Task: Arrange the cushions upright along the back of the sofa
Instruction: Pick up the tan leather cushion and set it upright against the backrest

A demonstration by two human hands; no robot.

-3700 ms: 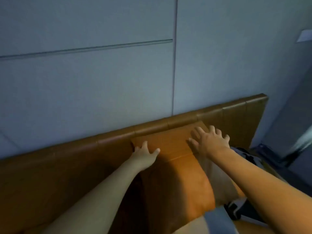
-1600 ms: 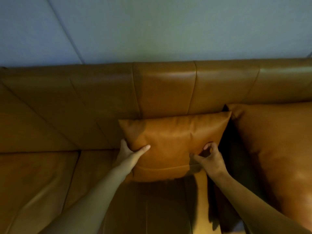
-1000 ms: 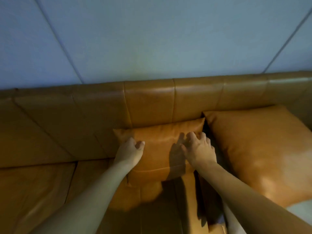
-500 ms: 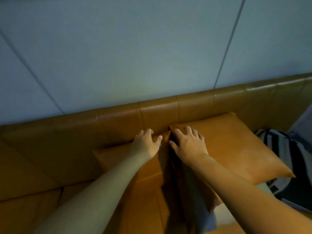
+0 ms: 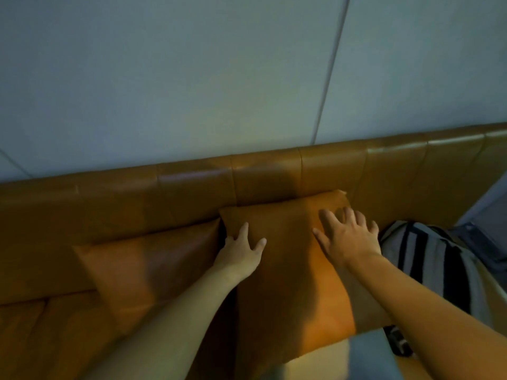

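A large tan leather cushion [image 5: 290,272] leans upright against the sofa back [image 5: 192,193] in the middle of the view. My left hand [image 5: 241,252] lies flat on its upper left part, fingers spread near its left edge. My right hand [image 5: 347,239] presses flat on its upper right part, fingers apart. A smaller tan cushion [image 5: 142,264] stands against the sofa back just to the left, touching the large one. Neither hand grips anything.
A grey and black striped cushion [image 5: 436,261] lies on the sofa to the right of the large cushion. A pale panelled wall [image 5: 219,78] rises behind the sofa. The seat [image 5: 41,338] extends to the left.
The view has swung to the right. Both hands have left the smaller cushion and moved onto the large cushion, where they now lie flat and spread.
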